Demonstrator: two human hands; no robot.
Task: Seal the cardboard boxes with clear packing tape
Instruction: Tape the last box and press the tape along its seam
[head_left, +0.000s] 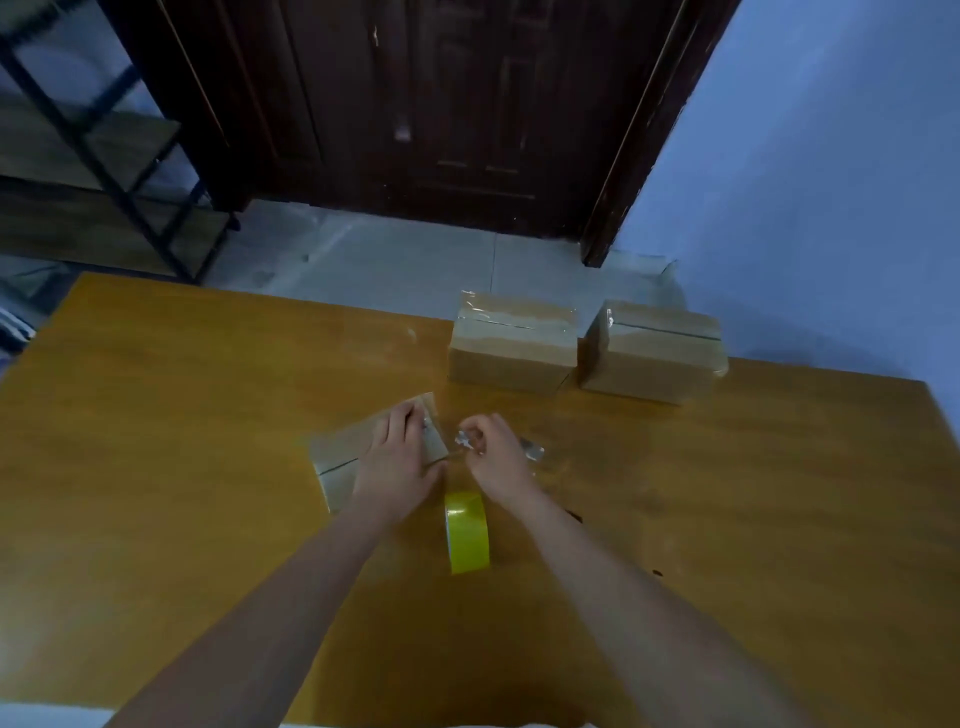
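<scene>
A small cardboard box (340, 457) lies on the wooden table (156, 467) in front of me. My left hand (397, 462) rests flat on its top, fingers straight, pressing it down. Just right of the box, my right hand (493, 454) has curled fingers that pinch a crumpled strip of clear tape (532, 449). The strip runs from the box's right end past my fingers. A yellow-looking roll of packing tape (466, 531) stands on edge between my forearms. Two taped boxes, one (511, 340) and another (654, 351), sit side by side at the table's far edge.
A dark wooden door (441, 104) stands behind the table, with pale floor tiles before it. A black metal shelf rack (104, 156) is at the far left. A blue wall (831, 182) runs along the right. The table's far edge passes just behind the two boxes.
</scene>
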